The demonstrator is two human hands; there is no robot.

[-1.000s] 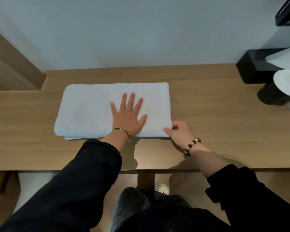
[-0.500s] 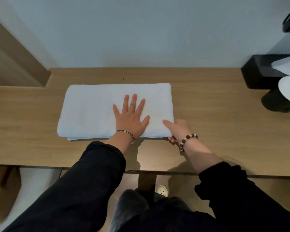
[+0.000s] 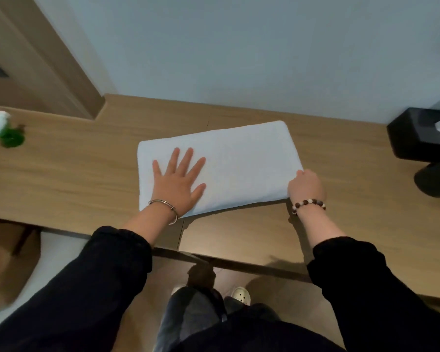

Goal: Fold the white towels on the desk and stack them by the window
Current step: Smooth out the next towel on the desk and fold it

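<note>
While the folded white towel (image 3: 239, 163) is laid a bit skewed on the wooden desk (image 3: 74, 174) near the wall, its left part is pressed flat by the left hand (image 3: 178, 184), fingers spread straight, and its right near corner is gripped by the curled fingers of the right hand (image 3: 305, 189).

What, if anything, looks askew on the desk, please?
The folded white towel lies askew to the desk edge, its right end angled toward the wall. The left hand presses flat on it; the right hand holds its near right corner.
</note>
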